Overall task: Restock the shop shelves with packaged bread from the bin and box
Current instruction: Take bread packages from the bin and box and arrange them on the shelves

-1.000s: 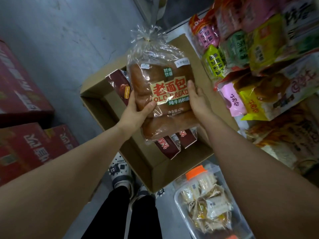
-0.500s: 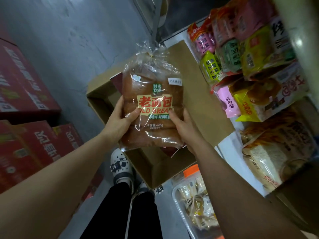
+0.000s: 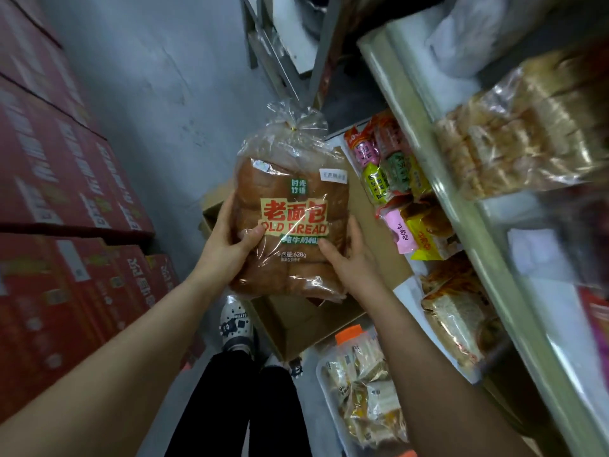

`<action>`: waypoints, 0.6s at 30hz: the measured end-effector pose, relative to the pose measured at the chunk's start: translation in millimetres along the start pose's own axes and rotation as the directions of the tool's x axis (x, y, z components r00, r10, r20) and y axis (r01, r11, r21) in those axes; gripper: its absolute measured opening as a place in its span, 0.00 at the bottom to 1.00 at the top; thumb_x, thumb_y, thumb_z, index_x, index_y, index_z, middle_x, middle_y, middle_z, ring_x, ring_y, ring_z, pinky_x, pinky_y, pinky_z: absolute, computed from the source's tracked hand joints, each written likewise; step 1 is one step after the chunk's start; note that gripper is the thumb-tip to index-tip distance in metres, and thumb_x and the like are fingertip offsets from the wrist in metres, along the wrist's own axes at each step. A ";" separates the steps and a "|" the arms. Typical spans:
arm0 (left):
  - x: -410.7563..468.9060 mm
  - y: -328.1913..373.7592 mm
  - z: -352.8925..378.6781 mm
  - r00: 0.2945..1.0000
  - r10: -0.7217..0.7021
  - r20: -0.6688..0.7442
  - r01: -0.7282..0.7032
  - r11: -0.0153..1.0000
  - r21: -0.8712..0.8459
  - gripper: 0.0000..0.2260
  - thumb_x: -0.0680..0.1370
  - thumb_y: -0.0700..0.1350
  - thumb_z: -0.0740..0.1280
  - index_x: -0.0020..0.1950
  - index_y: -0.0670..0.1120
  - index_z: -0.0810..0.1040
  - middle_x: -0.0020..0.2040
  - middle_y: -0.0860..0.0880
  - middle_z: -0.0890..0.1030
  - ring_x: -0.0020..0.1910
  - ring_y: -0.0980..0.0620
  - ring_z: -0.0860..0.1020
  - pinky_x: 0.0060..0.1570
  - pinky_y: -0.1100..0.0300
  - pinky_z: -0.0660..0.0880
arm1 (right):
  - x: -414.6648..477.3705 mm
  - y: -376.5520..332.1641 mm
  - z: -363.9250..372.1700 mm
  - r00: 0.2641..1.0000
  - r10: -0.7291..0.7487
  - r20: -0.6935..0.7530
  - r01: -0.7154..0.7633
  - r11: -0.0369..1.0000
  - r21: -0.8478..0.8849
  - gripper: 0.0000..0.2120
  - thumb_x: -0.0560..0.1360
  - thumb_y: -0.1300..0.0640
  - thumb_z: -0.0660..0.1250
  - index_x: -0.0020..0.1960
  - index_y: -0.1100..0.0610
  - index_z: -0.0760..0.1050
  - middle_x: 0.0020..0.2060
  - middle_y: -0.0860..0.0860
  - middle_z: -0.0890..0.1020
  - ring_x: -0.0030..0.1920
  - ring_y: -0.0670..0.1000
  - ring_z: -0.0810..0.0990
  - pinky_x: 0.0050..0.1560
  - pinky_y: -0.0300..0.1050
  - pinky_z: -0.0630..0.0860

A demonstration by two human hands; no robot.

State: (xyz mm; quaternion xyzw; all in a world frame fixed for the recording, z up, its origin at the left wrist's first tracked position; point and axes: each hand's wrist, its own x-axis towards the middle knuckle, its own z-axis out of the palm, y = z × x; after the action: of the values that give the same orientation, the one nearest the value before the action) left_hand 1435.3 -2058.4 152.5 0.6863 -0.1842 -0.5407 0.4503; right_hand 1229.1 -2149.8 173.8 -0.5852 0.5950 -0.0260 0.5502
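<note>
Bread bag (image 3: 290,222) rising higher above box (image 3: 296,321), standing upright, tied top pointing far. Left hand (image 3: 227,249), right hand (image 3: 349,258) gripping sides of clear, shiny wrap.

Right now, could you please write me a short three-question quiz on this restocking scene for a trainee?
1. True or false: the bagged loaf already lies on the shelf.
2. Where does the clear bin of small bread packs stand? A. on the floor beside the cardboard box; B. on the top shelf; C. on a trolley.
3. Which English words does the loaf's label show?

Key: 1. False: the left hand and right hand hold it up over the box, off the shelf. 2. A. 3. OLD BREAD.
</note>
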 end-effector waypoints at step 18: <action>-139.0 257.2 -33.5 0.897 0.420 -0.137 -0.430 0.901 -0.052 0.32 0.78 0.41 0.68 0.78 0.55 0.57 0.63 0.58 0.74 0.57 0.63 0.76 0.61 0.66 0.73 | -170.9 -245.1 -99.7 0.869 -0.481 -0.115 0.457 0.870 -0.185 0.37 0.78 0.41 0.65 0.75 0.28 0.44 0.72 0.42 0.70 0.68 0.48 0.73 0.67 0.52 0.72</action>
State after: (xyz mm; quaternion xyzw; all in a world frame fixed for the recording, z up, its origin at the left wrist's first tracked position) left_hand 1477.6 -2077.0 443.1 0.6427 -0.2795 -0.3931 0.5953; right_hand 1274.8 -2163.9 485.2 -0.7485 0.4764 -0.1601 0.4326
